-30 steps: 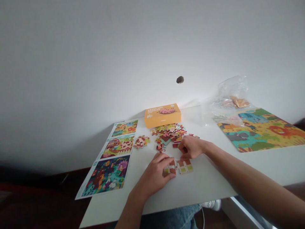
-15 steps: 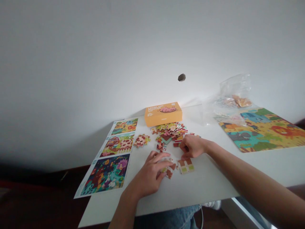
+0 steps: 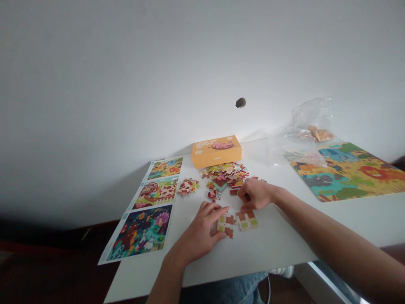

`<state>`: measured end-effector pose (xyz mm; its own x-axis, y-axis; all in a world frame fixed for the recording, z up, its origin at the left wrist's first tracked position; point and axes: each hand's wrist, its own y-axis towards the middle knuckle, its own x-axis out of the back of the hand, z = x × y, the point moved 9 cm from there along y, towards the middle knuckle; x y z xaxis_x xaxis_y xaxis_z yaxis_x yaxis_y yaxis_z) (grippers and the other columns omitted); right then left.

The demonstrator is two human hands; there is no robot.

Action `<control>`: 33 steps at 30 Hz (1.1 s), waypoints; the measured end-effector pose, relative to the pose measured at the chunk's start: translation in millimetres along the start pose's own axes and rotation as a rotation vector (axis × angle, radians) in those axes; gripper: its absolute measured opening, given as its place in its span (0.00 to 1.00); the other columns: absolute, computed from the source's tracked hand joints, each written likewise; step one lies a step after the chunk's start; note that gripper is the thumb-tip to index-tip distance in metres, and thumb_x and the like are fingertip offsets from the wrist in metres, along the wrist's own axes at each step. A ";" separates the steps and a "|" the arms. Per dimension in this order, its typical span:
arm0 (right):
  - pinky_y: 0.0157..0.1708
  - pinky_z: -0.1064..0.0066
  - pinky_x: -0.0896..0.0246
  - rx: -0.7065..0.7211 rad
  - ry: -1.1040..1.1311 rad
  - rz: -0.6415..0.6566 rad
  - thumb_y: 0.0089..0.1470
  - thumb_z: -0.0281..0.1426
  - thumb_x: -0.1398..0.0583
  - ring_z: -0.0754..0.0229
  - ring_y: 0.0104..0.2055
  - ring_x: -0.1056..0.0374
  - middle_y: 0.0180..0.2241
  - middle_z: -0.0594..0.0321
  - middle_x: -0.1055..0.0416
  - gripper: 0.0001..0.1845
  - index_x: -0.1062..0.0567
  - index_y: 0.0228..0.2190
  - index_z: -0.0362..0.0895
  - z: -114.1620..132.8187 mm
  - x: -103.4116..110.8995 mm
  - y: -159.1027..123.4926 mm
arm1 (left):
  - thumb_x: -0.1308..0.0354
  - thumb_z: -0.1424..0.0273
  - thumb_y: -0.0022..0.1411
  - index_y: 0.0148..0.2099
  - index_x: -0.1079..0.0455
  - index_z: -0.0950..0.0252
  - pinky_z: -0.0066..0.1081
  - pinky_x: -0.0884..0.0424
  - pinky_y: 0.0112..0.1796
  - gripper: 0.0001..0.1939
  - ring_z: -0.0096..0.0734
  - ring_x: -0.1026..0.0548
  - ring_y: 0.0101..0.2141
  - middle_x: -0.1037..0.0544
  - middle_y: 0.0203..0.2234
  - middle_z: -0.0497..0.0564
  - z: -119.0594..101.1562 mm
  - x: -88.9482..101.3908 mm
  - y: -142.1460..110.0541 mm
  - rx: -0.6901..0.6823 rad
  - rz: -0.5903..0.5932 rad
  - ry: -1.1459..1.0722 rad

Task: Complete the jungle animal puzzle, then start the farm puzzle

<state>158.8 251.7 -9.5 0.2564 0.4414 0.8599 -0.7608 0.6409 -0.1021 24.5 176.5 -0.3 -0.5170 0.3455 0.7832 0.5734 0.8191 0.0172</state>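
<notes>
My left hand (image 3: 202, 228) has its thumb and index finger at opposite edges of a white, green and brown jigsaw puzzle piece (image 3: 225, 224) on the table. Just to the right lies a similar puzzle piece (image 3: 247, 220) with a white fence post on it, a narrow gap from the first. My right hand (image 3: 255, 193) is curled, its fingertips down at the far edge of that second piece; the fingertips are partly hidden. Beyond both hands spreads a heap of loose puzzle pieces (image 3: 223, 177).
An orange puzzle box (image 3: 217, 153) stands behind the heap. On the left are a reference sheet (image 3: 142, 230) with three pictures and a small stack of cow-patterned pieces (image 3: 187, 186). An assembled animal puzzle (image 3: 351, 173) and clear plastic bags (image 3: 308, 131) lie on the right.
My left fingers have shifted from over the left piece to its edges, so more of it shows, and it looks turned. My right hand has stayed put.
</notes>
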 end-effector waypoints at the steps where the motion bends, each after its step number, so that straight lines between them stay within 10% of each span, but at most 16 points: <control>1: 0.21 0.73 0.56 -0.001 0.000 0.001 0.43 0.38 0.34 0.68 0.20 0.45 0.18 0.70 0.35 0.14 0.29 0.18 0.42 -0.3 -0.3 0.1 | 0.35 0.71 0.58 0.63 0.36 0.53 0.42 0.41 0.60 0.31 0.40 0.40 0.57 0.32 0.54 0.51 -1.7 -0.8 0.6 -0.004 -0.007 -0.007; 33: 0.21 0.73 0.56 -0.008 -0.002 0.012 0.43 0.37 0.34 0.68 0.19 0.45 0.17 0.69 0.34 0.13 0.29 0.18 0.42 1.6 1.2 0.3 | 0.37 0.67 0.61 0.45 0.22 0.49 0.45 0.35 0.53 0.10 0.42 0.36 0.49 0.33 0.43 0.51 -24.0 -4.1 7.1 -0.005 -0.034 0.136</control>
<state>157.9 251.4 -7.7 0.2462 0.4482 0.8594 -0.7589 0.6407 -0.1167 46.0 169.9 11.5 -0.4456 0.2516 0.8591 0.5598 0.8272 0.0481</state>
